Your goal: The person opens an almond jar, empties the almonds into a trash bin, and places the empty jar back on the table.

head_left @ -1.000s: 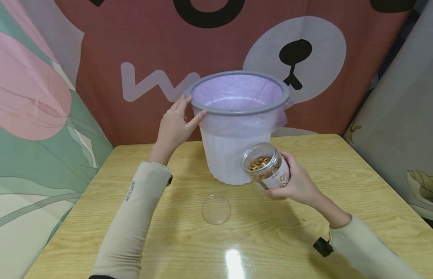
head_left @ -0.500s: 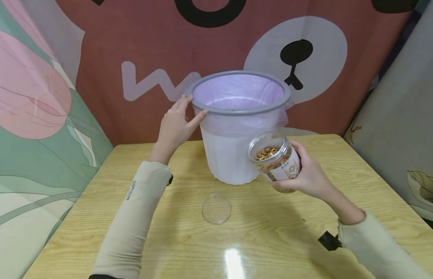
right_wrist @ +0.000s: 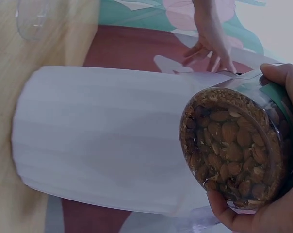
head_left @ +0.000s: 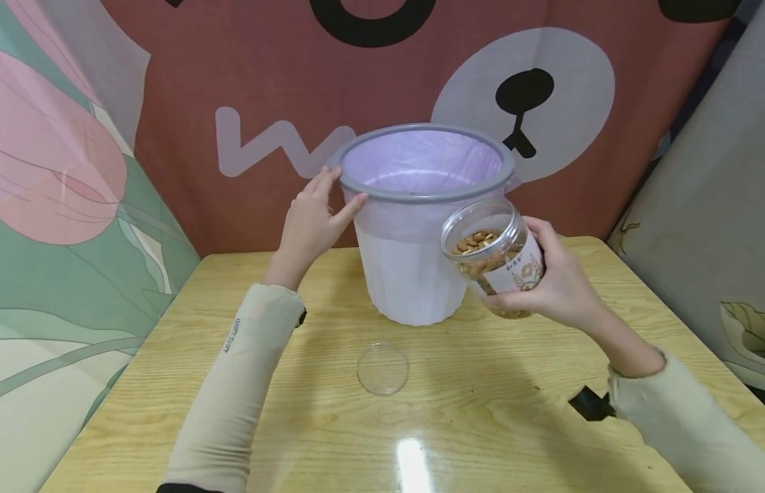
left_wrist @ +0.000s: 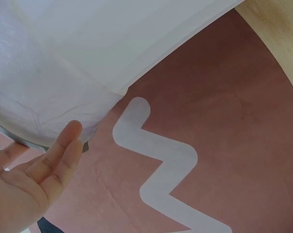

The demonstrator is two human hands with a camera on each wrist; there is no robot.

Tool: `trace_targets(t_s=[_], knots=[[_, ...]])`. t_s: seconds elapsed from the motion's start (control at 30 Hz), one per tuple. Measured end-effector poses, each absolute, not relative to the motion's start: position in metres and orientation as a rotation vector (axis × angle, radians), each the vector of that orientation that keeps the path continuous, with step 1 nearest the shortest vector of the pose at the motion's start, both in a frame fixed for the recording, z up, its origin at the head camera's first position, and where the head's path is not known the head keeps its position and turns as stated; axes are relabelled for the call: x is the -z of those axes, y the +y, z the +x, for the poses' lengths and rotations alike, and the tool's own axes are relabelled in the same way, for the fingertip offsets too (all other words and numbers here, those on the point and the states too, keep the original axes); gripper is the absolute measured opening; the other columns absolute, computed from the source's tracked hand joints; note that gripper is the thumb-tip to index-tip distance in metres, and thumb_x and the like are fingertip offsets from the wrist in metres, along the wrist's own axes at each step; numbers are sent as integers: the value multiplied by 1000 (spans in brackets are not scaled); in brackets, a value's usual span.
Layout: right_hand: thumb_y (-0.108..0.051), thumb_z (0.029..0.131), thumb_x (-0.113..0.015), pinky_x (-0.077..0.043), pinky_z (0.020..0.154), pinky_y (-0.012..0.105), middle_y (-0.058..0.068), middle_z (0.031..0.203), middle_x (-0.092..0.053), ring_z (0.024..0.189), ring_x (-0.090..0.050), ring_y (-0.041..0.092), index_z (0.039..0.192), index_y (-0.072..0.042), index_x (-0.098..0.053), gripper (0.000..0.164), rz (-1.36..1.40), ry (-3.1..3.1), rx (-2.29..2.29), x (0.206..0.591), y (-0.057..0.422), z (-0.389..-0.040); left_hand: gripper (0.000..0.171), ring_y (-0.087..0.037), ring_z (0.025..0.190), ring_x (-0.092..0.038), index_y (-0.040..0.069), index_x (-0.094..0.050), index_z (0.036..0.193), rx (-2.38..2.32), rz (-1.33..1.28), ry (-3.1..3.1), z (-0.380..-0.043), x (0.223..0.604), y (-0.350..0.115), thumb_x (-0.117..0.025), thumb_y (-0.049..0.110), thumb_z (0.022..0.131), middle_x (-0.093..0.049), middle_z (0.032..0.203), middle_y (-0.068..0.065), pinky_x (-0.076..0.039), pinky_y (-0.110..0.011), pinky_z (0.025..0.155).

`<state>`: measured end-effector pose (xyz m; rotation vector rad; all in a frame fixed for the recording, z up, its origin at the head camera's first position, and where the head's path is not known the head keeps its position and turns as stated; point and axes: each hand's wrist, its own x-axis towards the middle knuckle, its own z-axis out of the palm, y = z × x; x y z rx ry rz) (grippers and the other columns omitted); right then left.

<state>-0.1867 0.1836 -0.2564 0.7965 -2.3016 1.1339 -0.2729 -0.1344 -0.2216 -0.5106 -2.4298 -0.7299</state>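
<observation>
Green and pink cloth (head_left: 55, 287) covers the left edge of the frame. Left of centre, the left hand (head_left: 311, 222) has its fingers extended and spread, fingertips touching the bin's left rim, thumb against its front. At lower centre, a clear lid (head_left: 383, 369) lies flat on the table (head_left: 468, 424). Behind it, at centre, the white bin (head_left: 409, 281) stands upright, its purple liner (head_left: 394, 219) folded outward under the grey rim (head_left: 419, 198). Right of centre, the jar (head_left: 502, 270) is raised off the table, open mouth tilted toward upper left, almonds (head_left: 477, 242) inside; contact with the bin cannot be determined. The right hand (head_left: 557, 277) grips the jar's side, thumb underneath.
</observation>
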Motion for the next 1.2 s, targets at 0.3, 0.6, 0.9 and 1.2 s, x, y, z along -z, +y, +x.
trace_targets(t_s=[0.3, 0.6, 0.9, 1.2], knots=[[1, 45, -85, -39, 62, 21, 2, 102, -54, 78, -49, 9, 129, -4, -39, 95, 818, -2250, -1025, 232, 183, -189, 69, -26, 81, -62, 5, -39, 134, 722, -502, -2438, -272, 221, -134, -50, 52, 85, -35, 137, -16, -46, -39, 77], [-1, 46, -86, -38, 59, 19, 3, 98, -56, 74, -48, 7, 128, -6, -40, 94, 751, -2238, -888, 205, 188, -194, 69, -31, 97, -57, 5, -40, 134, 724, -499, -2435, -271, 222, -133, -50, 52, 85, -35, 138, -16, -43, -44, 82], [-4, 50, -85, -36, 61, 19, 5, 99, -54, 76, -45, 8, 130, -6, -40, 91, 684, -2261, -833, 178, 190, -204, 70, -32, 123, -35, 5, -39, 134, 717, -497, -2439, -271, 221, -133, -50, 53, 85, -35, 138, -16, -35, -48, 92], [-9, 50, -86, -32, 66, 21, 8, 104, -48, 84, -39, 9, 130, -4, -40, 92, 704, -2270, -748, 155, 189, -219, 70, -33, 122, -36, 4, -40, 134, 720, -495, -2430, -271, 221, -132, -50, 53, 85, -36, 137, -16, -37, -47, 90]])
